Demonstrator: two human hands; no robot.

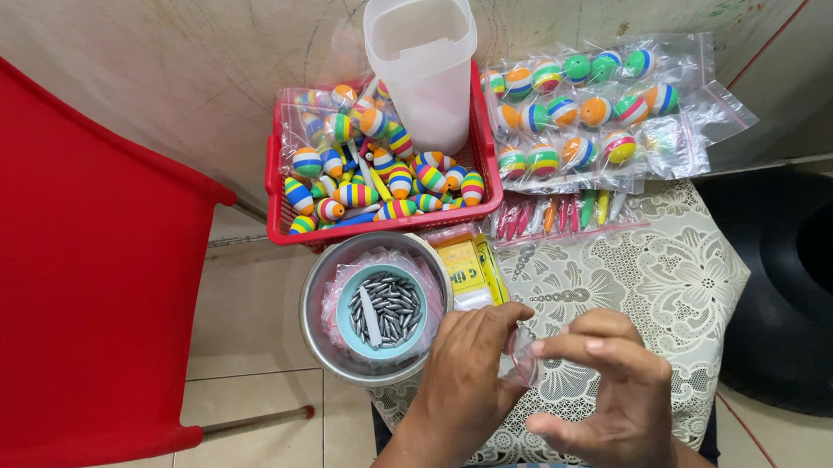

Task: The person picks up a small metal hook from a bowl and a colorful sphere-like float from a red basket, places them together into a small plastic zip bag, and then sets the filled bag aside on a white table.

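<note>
Two hands are seen low in the head view, over a small table [682, 281] covered by a white lace cloth. At 12 o'clock from the hands a red basket [281, 238] is filled with striped, many-coloured oval floats, and a translucent white plastic jug [424, 63] is set in its right corner. At 1 o'clock, clear bags of striped floats [582, 114] are laid in rows against the wall, with thin coloured sticks just below them. At 11 o'clock a metal bowl [321, 345] is noted, holding a pale blue bowl of grey lead weights [388, 309]. A yellow packet [466, 265] is wedged just beside the metal bowl, between it and the hands. A red chair [58, 265] is placed at 9 o'clock, off the table.

A small clear plastic bag [523, 355] is held between both hands, just above the table edge. The left hand [469, 380] is curled, fingers pressed together on the bag's left side. The right hand [606, 393] is pinching the bag's top between thumb and forefinger, the remaining fingers loosely bent.
</note>
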